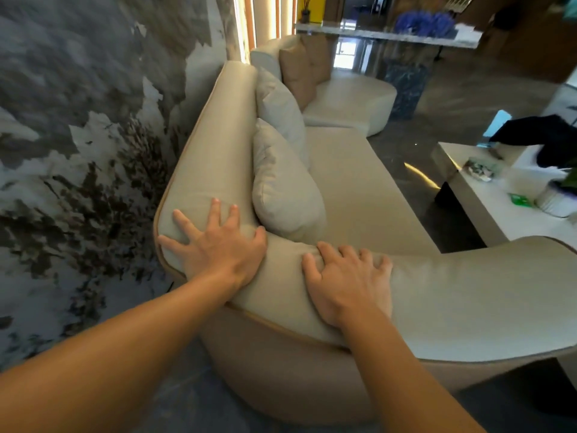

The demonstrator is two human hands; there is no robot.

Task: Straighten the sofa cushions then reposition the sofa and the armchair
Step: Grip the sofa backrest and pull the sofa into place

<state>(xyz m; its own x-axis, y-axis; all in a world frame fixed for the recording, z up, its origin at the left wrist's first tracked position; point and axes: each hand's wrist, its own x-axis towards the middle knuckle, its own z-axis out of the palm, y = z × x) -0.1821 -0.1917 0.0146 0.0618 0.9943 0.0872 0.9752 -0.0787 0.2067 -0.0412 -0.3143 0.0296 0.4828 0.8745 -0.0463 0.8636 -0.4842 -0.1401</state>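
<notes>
A beige sofa (359,189) with tan piping runs away from me along the marbled wall. Two pale grey cushions lean upright against its backrest, the near cushion (284,185) and the far cushion (279,104). I stand behind the sofa's near corner. My left hand (218,245) lies flat with spread fingers on the top of the backrest corner. My right hand (349,282) presses on the curved armrest, fingers curled over its inner edge. Beyond the sofa stands a rounded cream armchair (349,101) with a tan cushion (303,67).
The grey-and-white marbled wall (78,120) is close on the left of the sofa back. A low white coffee table (487,195) with small items and dark clothing stands to the right. A stone counter (390,34) crosses the far end. Glossy dark floor (462,98) lies between.
</notes>
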